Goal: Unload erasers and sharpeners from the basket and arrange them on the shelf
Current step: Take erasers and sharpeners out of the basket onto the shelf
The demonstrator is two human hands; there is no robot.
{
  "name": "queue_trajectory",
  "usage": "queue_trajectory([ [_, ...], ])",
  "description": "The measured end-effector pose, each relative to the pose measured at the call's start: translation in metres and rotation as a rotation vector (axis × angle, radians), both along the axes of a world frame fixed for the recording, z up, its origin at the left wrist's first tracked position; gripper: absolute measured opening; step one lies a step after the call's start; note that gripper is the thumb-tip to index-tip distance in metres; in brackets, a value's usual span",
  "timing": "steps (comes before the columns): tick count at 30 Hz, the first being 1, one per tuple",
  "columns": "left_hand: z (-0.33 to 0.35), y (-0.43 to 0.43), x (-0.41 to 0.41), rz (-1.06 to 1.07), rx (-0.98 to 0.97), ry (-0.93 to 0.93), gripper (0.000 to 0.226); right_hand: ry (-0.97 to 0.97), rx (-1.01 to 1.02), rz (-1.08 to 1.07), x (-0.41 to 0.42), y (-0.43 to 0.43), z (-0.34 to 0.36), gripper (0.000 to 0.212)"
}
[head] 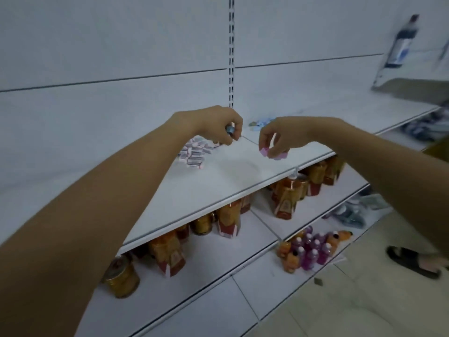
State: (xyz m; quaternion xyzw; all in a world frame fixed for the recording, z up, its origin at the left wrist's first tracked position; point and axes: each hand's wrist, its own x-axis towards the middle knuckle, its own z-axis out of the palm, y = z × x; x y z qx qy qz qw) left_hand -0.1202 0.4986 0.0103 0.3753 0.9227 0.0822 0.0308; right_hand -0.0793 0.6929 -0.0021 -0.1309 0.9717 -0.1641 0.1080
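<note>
- Shelf (230,173) before me, wrapped erasers (194,154) piled at its back left.
- My right hand (284,137): fingers pinch pink erasers (267,152) just above it; placing step, I judge; next, lower them neatly beside the pile.
- My left hand (216,122): fingers grip a small blue sharpener (230,130).

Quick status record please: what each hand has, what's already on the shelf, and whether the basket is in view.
left hand: pinches a small blue and silver item, possibly a sharpener, just above the shelf
right hand: pinches pink erasers over the shelf's front part
eraser pile: loose cluster on the shelf beside the left hand, not in rows
blue items: at the shelf's back, too blurred to identify
basket: not in view
shelf below: orange jars and boxes
</note>
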Motion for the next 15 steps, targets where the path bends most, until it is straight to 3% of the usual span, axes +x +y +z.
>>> queue_trajectory([
  [7,-0.010,0.074,-0.067,-0.032,-0.209,-0.137,0.022,-0.047,0.077,-0.110,-0.046,0.094,-0.019,0.013],
  [15,-0.016,0.134,-0.159,-0.002,-0.167,-0.201,0.015,-0.017,0.054,-0.123,-0.124,0.147,-0.015,0.010],
])
